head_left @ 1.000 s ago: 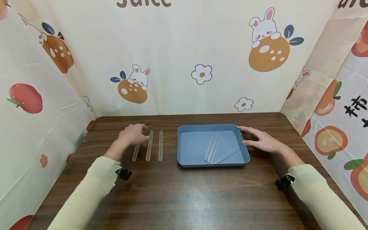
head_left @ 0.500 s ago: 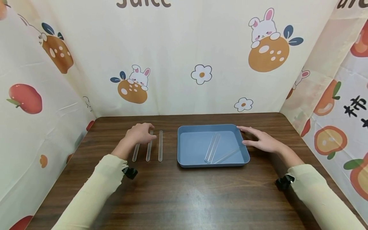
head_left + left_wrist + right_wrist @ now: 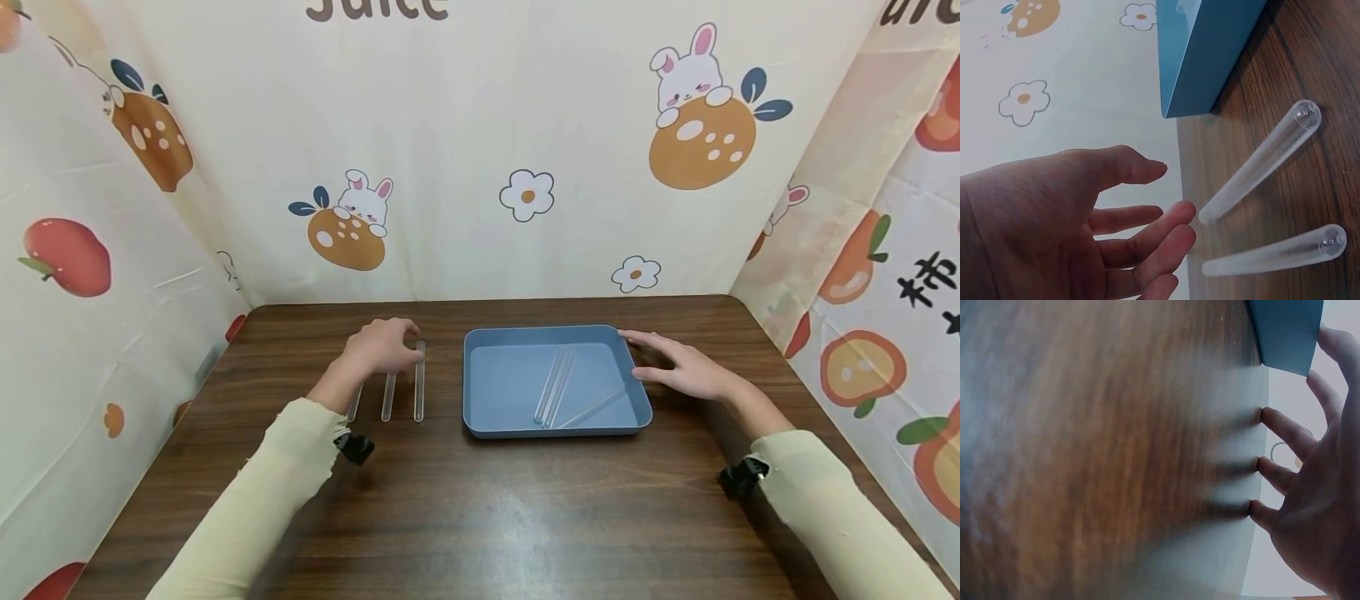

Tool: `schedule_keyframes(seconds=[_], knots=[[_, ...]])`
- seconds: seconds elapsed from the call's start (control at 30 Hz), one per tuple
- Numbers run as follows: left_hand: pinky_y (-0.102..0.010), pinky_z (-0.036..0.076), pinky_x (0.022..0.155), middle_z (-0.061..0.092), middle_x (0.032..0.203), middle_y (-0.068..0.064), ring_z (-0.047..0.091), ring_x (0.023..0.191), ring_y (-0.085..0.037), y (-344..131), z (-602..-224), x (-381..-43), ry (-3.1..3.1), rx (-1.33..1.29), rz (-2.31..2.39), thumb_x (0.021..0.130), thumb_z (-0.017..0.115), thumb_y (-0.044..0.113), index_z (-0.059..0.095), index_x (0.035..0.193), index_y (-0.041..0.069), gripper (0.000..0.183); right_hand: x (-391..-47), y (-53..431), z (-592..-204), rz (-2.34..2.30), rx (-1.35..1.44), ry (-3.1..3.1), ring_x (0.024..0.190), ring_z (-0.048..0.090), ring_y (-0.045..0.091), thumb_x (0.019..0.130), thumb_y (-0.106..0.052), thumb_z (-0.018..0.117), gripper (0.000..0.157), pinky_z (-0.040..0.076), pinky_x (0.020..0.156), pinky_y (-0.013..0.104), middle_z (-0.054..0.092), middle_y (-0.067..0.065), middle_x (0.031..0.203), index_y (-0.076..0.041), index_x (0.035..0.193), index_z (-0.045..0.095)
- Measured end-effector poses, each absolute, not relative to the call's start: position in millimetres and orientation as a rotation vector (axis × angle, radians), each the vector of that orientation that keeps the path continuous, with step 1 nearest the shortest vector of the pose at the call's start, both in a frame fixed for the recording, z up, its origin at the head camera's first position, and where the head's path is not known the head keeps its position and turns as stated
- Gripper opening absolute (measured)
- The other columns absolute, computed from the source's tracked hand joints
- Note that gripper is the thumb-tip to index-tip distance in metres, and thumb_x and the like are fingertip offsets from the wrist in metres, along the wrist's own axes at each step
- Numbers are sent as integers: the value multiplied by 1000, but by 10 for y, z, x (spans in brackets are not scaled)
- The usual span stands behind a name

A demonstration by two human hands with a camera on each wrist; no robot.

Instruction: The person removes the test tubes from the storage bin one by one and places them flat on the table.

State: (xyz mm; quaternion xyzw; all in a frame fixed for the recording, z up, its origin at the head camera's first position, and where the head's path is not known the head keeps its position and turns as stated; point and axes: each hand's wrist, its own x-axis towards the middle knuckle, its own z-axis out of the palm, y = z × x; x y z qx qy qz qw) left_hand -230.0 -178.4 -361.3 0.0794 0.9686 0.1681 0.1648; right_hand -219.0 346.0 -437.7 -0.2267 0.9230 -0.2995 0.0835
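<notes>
Three clear test tubes stand out on the table at left: a right one [image 3: 419,396], a middle one [image 3: 387,400] and a left one [image 3: 355,404]. My left hand [image 3: 380,346] hovers over their far ends, its thumb close to the right tube. In the left wrist view that hand [image 3: 1091,212] holds nothing, with a gap between thumb and loosely bent fingers. More tubes [image 3: 553,387] lie inside a blue tray [image 3: 491,379], one of them slanted [image 3: 592,407]. My right hand [image 3: 686,367] touches the tray's right edge with thumb and fingertips, its other fingers resting on the table.
The dark wooden table [image 3: 525,517] ends at a printed curtain [image 3: 450,125] behind, with more curtain at both sides. A small black camera sits on the left wrist [image 3: 354,447] and another on the right wrist [image 3: 742,475].
My left hand has moved rightward over the tubes, from the left and middle ones toward the right one. The right hand, the tray and the tubes have stayed put.
</notes>
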Motion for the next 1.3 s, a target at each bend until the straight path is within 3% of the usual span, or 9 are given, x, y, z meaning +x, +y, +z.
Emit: schedule_keyframes(seconds=[0.2, 0.4, 0.5, 0.6, 0.73, 0.83, 1.07, 1.3], knots=[[-34, 47, 70, 84, 109, -11, 72, 80, -20, -1710, -3588, -2302, 2778, 238, 473, 107, 67, 34, 60, 160, 9, 59, -2189, 3473, -4403, -892, -668, 2759, 167, 38, 53, 112, -36, 69, 71, 34, 123, 83, 42, 19, 181, -25, 176, 41], [-45, 54, 83, 71, 152, -20, 71, 109, -32, -1606, -3561, -2302, 2793, 278, 444, 108, 67, 34, 62, 159, 9, 58, -2180, 3462, -4385, -894, -668, 2757, 167, 38, 53, 112, -36, 70, 70, 34, 123, 83, 43, 19, 181, -25, 175, 42], [-51, 58, 91, 69, 157, -20, 73, 116, -35, -1551, -3548, -2301, 2790, 293, 432, 108, 67, 35, 61, 160, 10, 58, -2177, 3462, -4378, -895, -661, 2754, 167, 37, 53, 112, -35, 70, 70, 34, 123, 83, 43, 18, 181, -25, 175, 42], [-51, 58, 92, 69, 156, -19, 73, 113, -33, -1494, -3533, -2297, 2787, 307, 430, 108, 67, 35, 61, 160, 11, 58, -2171, 3461, -4373, -894, -656, 2754, 167, 37, 53, 112, -35, 70, 70, 34, 124, 83, 43, 18, 181, -24, 175, 42], [-44, 54, 83, 82, 126, -13, 72, 97, -25, -1417, -3516, -2302, 2773, 323, 441, 108, 68, 35, 61, 161, 12, 58, -2166, 3459, -4370, -891, -661, 2756, 166, 39, 52, 112, -35, 70, 70, 35, 124, 82, 44, 19, 181, -24, 175, 42], [-39, 49, 76, 81, 105, -8, 69, 85, -21, -1363, -3508, -2301, 2761, 332, 451, 107, 67, 34, 60, 161, 12, 58, -2165, 3458, -4374, -891, -666, 2760, 166, 41, 51, 112, -34, 71, 70, 36, 124, 81, 44, 19, 180, -23, 175, 43], [-37, 50, 73, 77, 138, -14, 70, 89, -22, -1255, -3493, -2279, 2766, 361, 455, 108, 69, 36, 63, 158, 13, 55, -2134, 3440, -4375, -903, -663, 2762, 165, 41, 51, 111, -34, 72, 70, 37, 123, 80, 45, 18, 180, -24, 174, 43], [-39, 51, 77, 76, 142, -14, 70, 94, -23, -1161, -3489, -2267, 2765, 397, 450, 108, 69, 34, 65, 156, 13, 53, -2121, 3441, -4386, -900, -668, 2763, 165, 40, 52, 111, -34, 71, 71, 36, 123, 81, 44, 19, 180, -23, 175, 42]])
